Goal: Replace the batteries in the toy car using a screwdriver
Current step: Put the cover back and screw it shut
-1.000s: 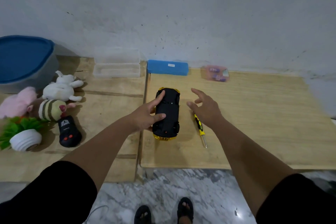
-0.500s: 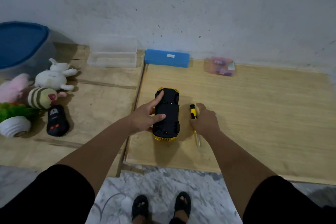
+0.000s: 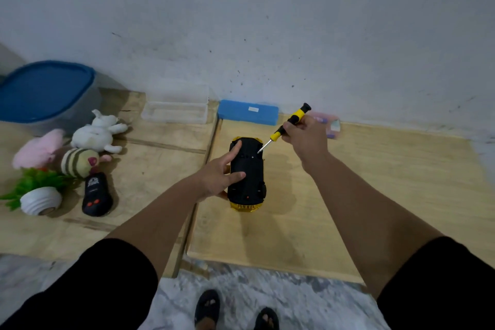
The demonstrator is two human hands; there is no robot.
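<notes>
The yellow toy car [image 3: 250, 177] lies upside down on the wooden board [image 3: 375, 195], its black underside facing up. My left hand [image 3: 218, 175] grips the car's left side, index finger stretched along the underside. My right hand [image 3: 304, 136] holds a yellow-and-black screwdriver [image 3: 288, 126] tilted, with its metal tip touching the far part of the underside. A small pink pack [image 3: 330, 126], perhaps batteries, lies behind my right hand by the wall.
A blue case [image 3: 247, 112] and a clear plastic box [image 3: 175, 112] sit by the wall. On the left board are a black remote [image 3: 95, 193], plush toys [image 3: 80, 147], a small potted plant [image 3: 37, 195] and a blue-lidded tub [image 3: 42, 91].
My right hand picked the screwdriver up off the board and brought its tip onto the car's underside. My left hand kept its hold on the car.
</notes>
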